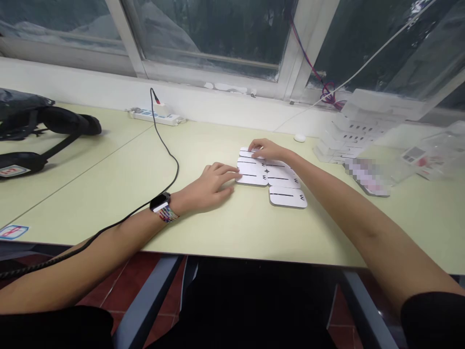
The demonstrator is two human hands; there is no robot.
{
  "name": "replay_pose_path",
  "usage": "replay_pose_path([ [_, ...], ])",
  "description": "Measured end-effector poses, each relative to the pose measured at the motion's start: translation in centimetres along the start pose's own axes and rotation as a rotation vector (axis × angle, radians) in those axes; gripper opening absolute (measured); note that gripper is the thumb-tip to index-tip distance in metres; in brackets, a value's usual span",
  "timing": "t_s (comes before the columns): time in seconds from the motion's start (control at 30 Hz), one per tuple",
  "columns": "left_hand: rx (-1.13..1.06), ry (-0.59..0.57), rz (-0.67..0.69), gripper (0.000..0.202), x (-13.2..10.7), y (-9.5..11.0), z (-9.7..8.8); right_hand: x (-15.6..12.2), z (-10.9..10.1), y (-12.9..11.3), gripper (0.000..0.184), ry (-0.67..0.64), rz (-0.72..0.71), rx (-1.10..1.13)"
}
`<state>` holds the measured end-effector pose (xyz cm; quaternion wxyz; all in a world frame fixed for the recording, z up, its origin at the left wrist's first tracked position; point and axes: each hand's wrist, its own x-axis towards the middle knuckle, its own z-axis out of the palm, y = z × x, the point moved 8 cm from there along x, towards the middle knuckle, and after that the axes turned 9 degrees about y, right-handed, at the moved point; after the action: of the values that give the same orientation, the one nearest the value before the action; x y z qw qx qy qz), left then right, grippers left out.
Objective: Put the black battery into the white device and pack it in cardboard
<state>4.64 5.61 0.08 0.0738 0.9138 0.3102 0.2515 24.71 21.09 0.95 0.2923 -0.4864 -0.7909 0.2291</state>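
Several white cards (pixel 276 180) with a black slot line lie side by side on the pale green table (pixel 225 228). One card (pixel 287 197) sits nearest me, a little apart from the row. My left hand (pixel 211 186) lies flat on the table with its fingers stretched out, the fingertips touching the left edge of the cards. My right hand (pixel 265 149) rests on the far cards with its fingers curved down and pressing on them. A dark watch and a beaded band (pixel 162 206) are on my left wrist.
A black cable (pixel 170 155) runs from a white power strip (pixel 156 115) past my left arm. Black bags (pixel 32 131) lie far left. Stacks of more white cards and clear plastic packs (pixel 363 135) stand at the right. A small white object (pixel 300 138) lies beyond the cards.
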Motion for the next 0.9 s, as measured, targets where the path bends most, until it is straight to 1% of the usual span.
replay_pose_path([
  [0.07, -0.013, -0.012, -0.023, 0.052, 0.5, -0.4, 0.5, 0.0, 0.1, 0.3, 0.021, -0.029, 0.027, 0.02],
  [0.17, -0.002, -0.082, -0.096, 0.059, 1.2, -1.4, 1.7, -0.3, 0.1, 0.2, 0.025, -0.059, 0.045, 0.041],
  [0.27, 0.021, -0.109, -0.11, 0.058, 1.6, -1.6, 2.1, -0.5, 0.1, -0.2, 0.027, -0.082, 0.049, 0.042],
  [0.47, -0.002, -0.042, -0.041, 0.051, 1.2, -0.7, 1.1, -1.2, 0.4, -1.0, 0.028, -0.116, 0.041, 0.016],
  [0.7, 0.013, 0.002, 0.069, 0.045, 0.6, 0.2, 0.3, -2.3, 0.7, -2.0, 0.029, -0.148, 0.007, -0.009],
  [0.8, 0.02, 0.004, 0.102, 0.043, 0.5, 0.5, 0.1, -2.8, 0.8, -2.4, 0.029, -0.161, -0.008, -0.013],
  [0.9, 0.008, -0.003, 0.108, 0.042, 0.5, 0.6, -0.1, -3.3, 0.9, -2.7, 0.029, -0.17, -0.02, -0.016],
])
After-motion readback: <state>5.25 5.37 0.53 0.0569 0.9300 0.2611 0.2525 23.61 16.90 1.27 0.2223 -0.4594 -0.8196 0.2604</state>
